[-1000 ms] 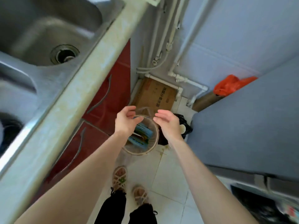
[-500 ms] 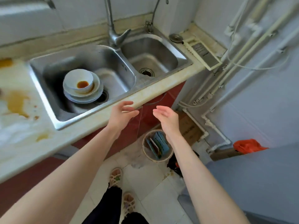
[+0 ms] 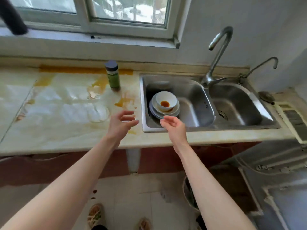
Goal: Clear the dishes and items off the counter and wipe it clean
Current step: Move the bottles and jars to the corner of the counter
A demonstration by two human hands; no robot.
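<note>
The pale counter (image 3: 54,130) is smeared with yellow-brown stains and a wet patch. A green bottle (image 3: 113,74) with a dark cap stands on it near the back wall. A white bowl (image 3: 165,100) holding brown liquid sits on stacked plates (image 3: 155,112) in the left basin of the steel sink (image 3: 196,103). My left hand (image 3: 122,122) hovers over the counter's front part, fingers loosely spread and empty. My right hand (image 3: 174,127) hangs over the sink's front rim, fingers relaxed, holding nothing.
A tall faucet (image 3: 217,52) and a smaller tap (image 3: 262,65) rise behind the sink. A sink strainer (image 3: 265,97) lies at the right. A bin (image 3: 189,193) stands on the floor under my right arm. A window runs along the back wall.
The view has swung up from the floor bin to the counter and sink. Both hands rose from above the bin to counter level, still empty.
</note>
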